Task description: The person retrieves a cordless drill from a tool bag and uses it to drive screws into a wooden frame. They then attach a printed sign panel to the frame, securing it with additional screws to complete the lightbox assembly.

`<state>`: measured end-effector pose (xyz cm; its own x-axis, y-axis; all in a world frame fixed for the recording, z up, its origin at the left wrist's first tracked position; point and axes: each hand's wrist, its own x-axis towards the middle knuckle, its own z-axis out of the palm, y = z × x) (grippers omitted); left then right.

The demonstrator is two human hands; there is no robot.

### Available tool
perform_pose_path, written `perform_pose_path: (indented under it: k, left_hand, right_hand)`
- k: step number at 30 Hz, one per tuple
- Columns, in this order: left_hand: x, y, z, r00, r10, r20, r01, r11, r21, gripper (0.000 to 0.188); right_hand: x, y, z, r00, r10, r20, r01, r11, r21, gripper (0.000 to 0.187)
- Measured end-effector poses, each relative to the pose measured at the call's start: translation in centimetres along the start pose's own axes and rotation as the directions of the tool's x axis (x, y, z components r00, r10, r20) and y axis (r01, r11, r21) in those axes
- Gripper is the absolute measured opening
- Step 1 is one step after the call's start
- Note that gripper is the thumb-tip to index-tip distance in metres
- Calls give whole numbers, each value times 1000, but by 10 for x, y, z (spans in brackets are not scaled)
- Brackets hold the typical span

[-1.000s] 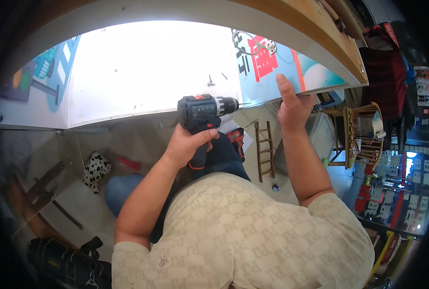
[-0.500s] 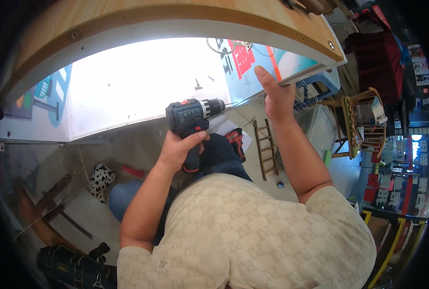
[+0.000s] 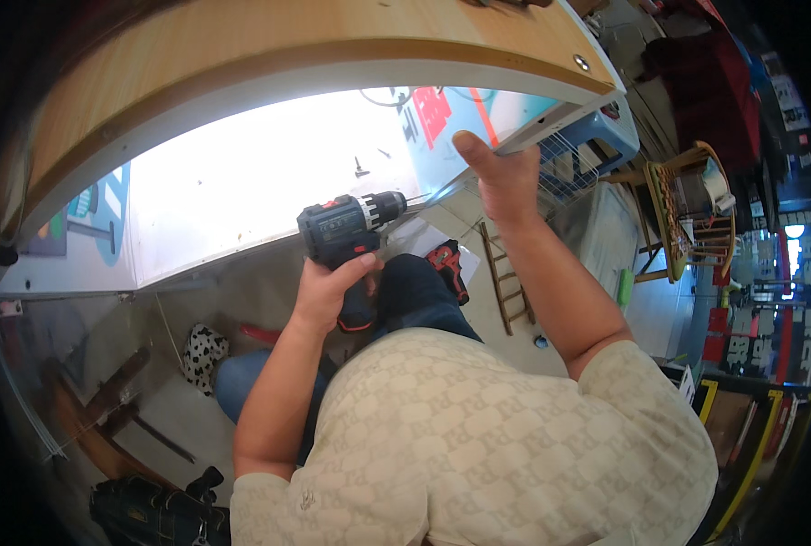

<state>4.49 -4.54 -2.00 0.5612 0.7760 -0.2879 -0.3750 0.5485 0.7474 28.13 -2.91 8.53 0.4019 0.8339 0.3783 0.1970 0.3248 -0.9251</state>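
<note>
My left hand (image 3: 322,293) is closed round the grip of a dark cordless drill (image 3: 334,229) with red accents. The drill lies level, its chuck to the right. Its thin bit reaches the lower edge of a printed side panel (image 3: 453,126); whether the tip touches cannot be made out. My right hand (image 3: 507,182) grips that panel's near edge, thumb over the inner face, other fingers mostly hidden behind it. The panel closes the right end of a brightly lit white cabinet (image 3: 251,173) under a wooden top (image 3: 269,55). Small dark screws (image 3: 361,167) show against the white interior.
Below the cabinet a red and black power tool (image 3: 447,270) rests by my knee, near a small wooden ladder (image 3: 506,282). A wooden chair (image 3: 674,214), a blue stool (image 3: 606,136) and a wire basket (image 3: 560,173) stand right. A black tool bag (image 3: 151,511) sits lower left.
The whole view has shifted and tilted slightly, so the cabinet's right end sits further left. Both hands keep their holds, with the drill bit still near the panel's lower edge.
</note>
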Motion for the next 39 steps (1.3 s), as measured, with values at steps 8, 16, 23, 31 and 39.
perform_pose_path:
  k: [8,16,23,31,39]
  left_hand:
    - [1,2,-1,1000,4,-15,-3,999,42,26]
    - [1,6,-2,999,-40,-20,42,995,86,29]
    - [1,4,-2,1000,-20,-4,20,997,73,29]
    - [3,3,-2,1000,8,-3,-8,996,92,28]
    - [9,-6,-8,999,-14,-29,18,991,132,27]
  right_hand:
    - [0,2,-1,1000,24,-16,-24,1000,-6,49]
    - [-1,0,1,1000,4,16,-4,1000,-15,44]
    - [0,3,1,998,-55,11,56,997,-61,43]
    - [2,-1,-1,999,-19,49,21,999,-42,44]
    - [0,-2,-1,999,39,10,-37,988,-149,46]
